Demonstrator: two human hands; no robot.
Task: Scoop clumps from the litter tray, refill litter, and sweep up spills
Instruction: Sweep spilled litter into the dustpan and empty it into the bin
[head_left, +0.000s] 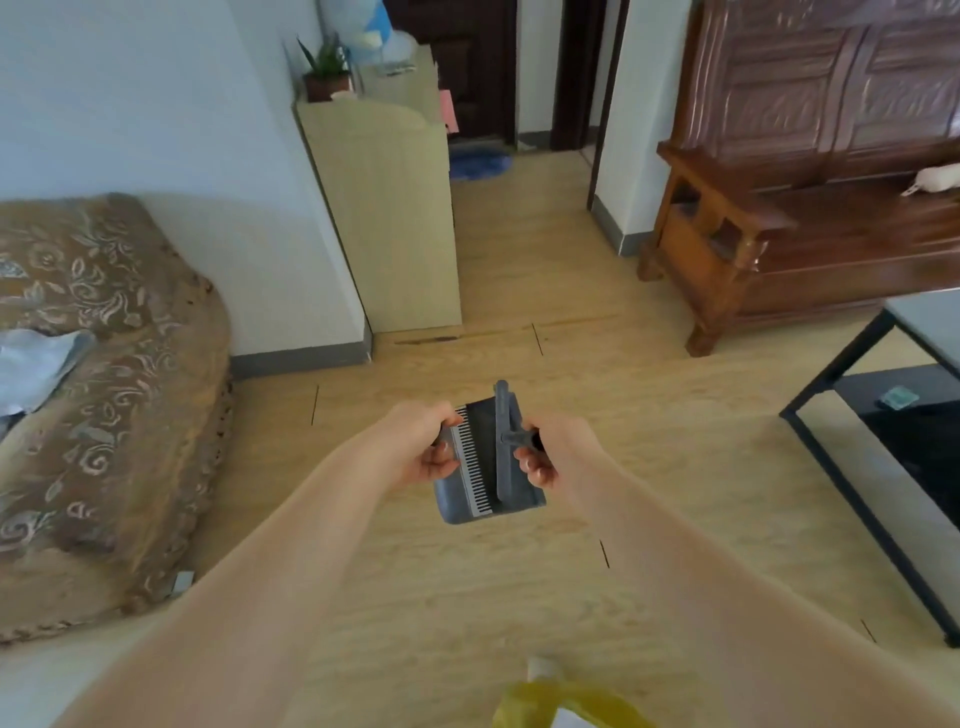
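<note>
A grey dustpan hangs in the air above the wooden floor, held out in front of the person between both hands. A row of pale comb teeth runs along the pan's length, left of centre. Lying against the pan, just right of the teeth, is a grey brush, its long head running parallel to the teeth and sticking out past the pan's far edge.

The left hand grips the pan's left side, fingers curled round a dark handle there, thumb on top near the far corner. The right hand closes on the brush's short dark handle, which juts out sideways to the right from the middle of the brush head; the fingertips curl under and toward the pan. So the pan sits between the two grips, with its near end dropping below both hands.

To the left is a cushion with a floral cover. Ahead stands a pale cabinet, with a wooden bench on the right and a black-framed table nearer.
</note>
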